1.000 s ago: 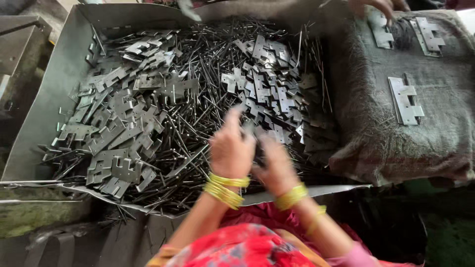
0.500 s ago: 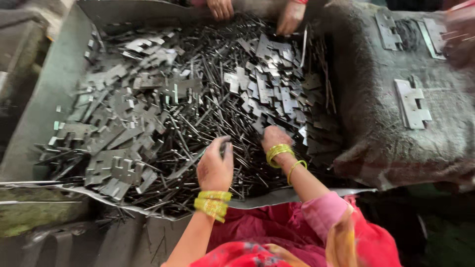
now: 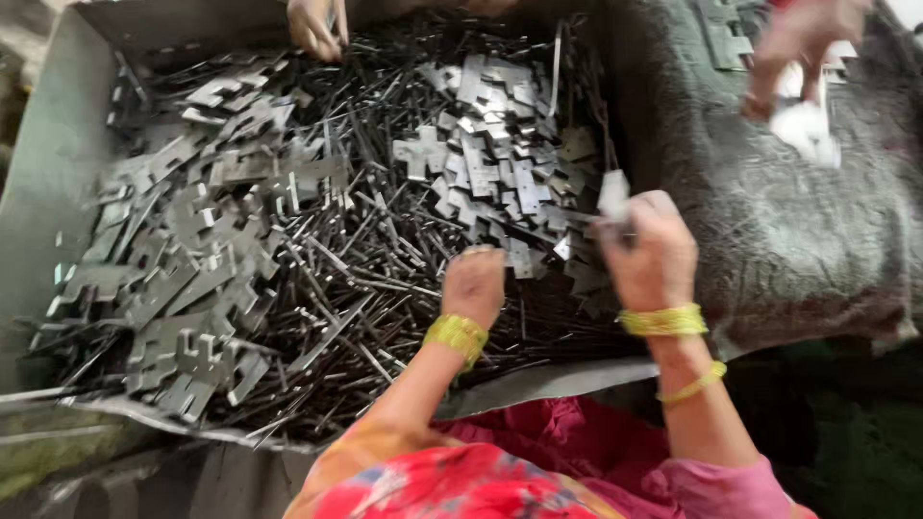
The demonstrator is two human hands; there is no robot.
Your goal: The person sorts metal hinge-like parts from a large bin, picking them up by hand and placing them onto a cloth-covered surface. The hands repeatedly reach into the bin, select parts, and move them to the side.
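A large grey metal tray [image 3: 58, 144] holds a heap of thin dark metal rods [image 3: 385, 250] and flat notched metal plates [image 3: 490, 163]. My left hand [image 3: 473, 284], with yellow bangles at the wrist, is down in the rods near the tray's front, its fingers curled shut around some of them. Raised at the tray's right edge, my right hand [image 3: 649, 252] pinches a small flat metal plate [image 3: 613, 197] between its fingers. It is blurred by motion.
A grey-brown sack cloth [image 3: 798, 231] covers the surface on the right, with a few plates [image 3: 721, 34] on it. Another person's hand [image 3: 312, 24] reaches into the tray's far edge. A second blurred hand [image 3: 803, 53] holds something white at the top right.
My right hand has lifted out of the pile to the right, now holding a plate. My left hand shifted slightly right in the rods. Other people's hands moved along the far side.
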